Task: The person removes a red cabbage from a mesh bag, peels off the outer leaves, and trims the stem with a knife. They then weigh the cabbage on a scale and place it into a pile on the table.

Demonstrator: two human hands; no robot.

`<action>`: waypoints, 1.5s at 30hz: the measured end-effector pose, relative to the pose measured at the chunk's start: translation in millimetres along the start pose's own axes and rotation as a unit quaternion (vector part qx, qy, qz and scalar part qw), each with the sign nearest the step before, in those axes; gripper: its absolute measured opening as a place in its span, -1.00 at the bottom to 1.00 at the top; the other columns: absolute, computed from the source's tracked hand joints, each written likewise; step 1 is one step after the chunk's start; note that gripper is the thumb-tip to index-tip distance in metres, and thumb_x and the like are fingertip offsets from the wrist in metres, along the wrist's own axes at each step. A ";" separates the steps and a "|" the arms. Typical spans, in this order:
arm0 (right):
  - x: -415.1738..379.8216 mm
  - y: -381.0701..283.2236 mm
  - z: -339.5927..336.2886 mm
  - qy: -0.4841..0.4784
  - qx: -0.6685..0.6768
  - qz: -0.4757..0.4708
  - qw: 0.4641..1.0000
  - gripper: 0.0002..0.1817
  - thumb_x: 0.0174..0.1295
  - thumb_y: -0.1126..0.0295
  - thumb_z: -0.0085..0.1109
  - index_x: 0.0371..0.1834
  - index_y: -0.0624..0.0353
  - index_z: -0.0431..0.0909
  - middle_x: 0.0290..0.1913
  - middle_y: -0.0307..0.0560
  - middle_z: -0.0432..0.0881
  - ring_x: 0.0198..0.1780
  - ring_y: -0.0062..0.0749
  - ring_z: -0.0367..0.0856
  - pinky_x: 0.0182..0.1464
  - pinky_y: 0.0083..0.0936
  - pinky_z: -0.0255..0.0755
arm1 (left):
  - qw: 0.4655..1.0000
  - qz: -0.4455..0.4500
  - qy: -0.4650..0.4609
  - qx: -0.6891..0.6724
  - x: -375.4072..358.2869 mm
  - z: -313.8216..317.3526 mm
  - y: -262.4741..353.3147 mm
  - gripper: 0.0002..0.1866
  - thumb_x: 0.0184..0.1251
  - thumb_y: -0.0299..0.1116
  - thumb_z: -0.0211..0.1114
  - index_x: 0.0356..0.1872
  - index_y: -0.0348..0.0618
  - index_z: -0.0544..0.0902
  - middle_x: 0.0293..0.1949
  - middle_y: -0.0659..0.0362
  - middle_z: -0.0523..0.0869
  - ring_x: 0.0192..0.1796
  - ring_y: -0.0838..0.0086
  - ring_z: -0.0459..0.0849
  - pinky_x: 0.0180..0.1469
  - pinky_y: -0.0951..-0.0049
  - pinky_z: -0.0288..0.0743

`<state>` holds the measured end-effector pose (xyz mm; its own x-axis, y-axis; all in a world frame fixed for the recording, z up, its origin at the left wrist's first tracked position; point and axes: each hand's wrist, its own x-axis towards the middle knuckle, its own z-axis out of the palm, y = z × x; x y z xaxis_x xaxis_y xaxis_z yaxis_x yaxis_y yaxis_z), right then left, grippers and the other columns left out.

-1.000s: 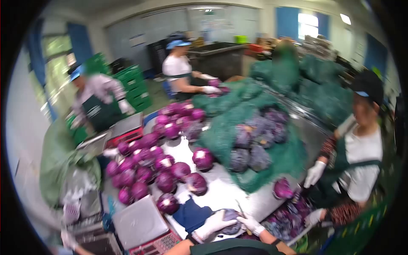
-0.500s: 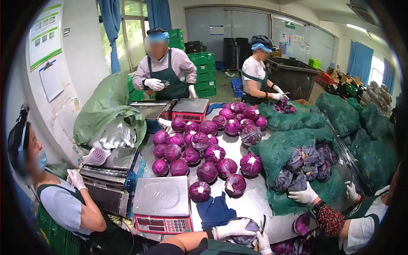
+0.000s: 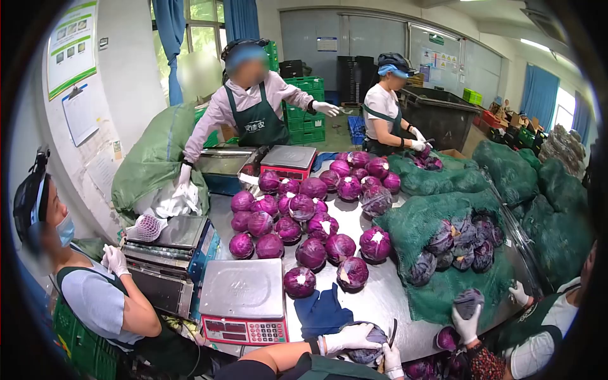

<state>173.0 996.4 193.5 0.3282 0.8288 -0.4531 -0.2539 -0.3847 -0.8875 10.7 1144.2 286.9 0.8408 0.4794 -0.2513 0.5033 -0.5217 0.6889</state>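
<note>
Head view: the left hand [image 3: 347, 337], gloved, clasps the top of a red cabbage [image 3: 366, 345] at the near table edge; the cabbage lies directly under that palm. The right hand [image 3: 392, 361], just right of the cabbage, grips a knife [image 3: 392, 331] whose blade points up and away, beside the head. A blue cloth [image 3: 320, 312] lies just beyond the left hand, a scale [image 3: 243, 297] farther left. A co-worker's gloved hand [image 3: 467, 324] holds another cabbage to the right.

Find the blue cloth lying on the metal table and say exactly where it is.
In the head view, the blue cloth lies near the bottom centre, right of the scale and just above the left hand on its cabbage.
</note>
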 end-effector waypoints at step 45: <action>-7.4 -56.4 21.1 0.039 -0.012 -0.045 0.998 -0.71 0.25 0.44 0.08 0.04 0.17 0.39 -0.52 -0.19 0.52 -0.71 -0.52 0.47 -0.70 -0.62 0.31 | 0.999 -0.022 0.025 0.007 -11.7 -26.7 10.5 -0.05 -0.27 0.24 0.42 0.01 -0.42 0.41 -0.07 -0.21 0.53 0.01 -0.01 0.56 0.04 0.19 0.46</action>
<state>165.7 1020.5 248.7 0.4180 0.8269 -0.3761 -0.1985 -0.3208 -0.9261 0.8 1151.9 315.2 0.8066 0.5369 -0.2474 0.5433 -0.5082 0.6683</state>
